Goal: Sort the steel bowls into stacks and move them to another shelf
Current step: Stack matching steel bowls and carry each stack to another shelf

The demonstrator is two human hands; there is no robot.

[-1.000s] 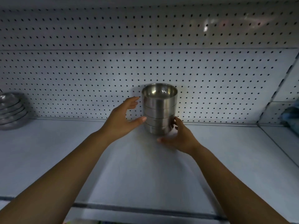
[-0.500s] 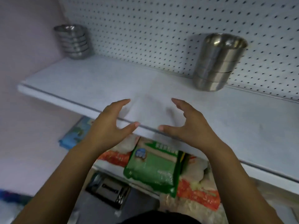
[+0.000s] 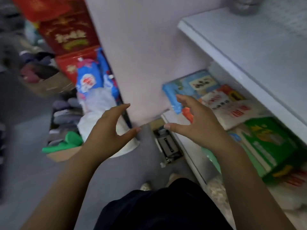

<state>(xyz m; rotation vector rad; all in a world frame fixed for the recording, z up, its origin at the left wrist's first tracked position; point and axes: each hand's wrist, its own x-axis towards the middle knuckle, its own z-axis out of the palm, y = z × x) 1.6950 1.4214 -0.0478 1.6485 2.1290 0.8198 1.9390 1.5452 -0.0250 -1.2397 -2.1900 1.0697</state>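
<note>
Only the blurred base of a stack of steel bowls [image 3: 243,6] shows, at the top edge of the frame on the white shelf [image 3: 245,52]. My left hand [image 3: 108,131] and my right hand [image 3: 194,125] hover side by side in front of me, well below and left of that shelf. Both have their fingers spread and loosely curved, palms facing each other, and hold nothing. The other stack of bowls is out of view.
A pale side panel [image 3: 141,55] ends the shelf unit on the left. Under the white shelf lie a blue pack [image 3: 187,90] and a green pack [image 3: 272,146]. Red boxes [image 3: 66,34], bags and shoes crowd the grey floor [image 3: 25,155] at left.
My hands let go of the bowl stack on the shelf and drew back empty. My view has swung down and left, away from the shelf toward the floor.
</note>
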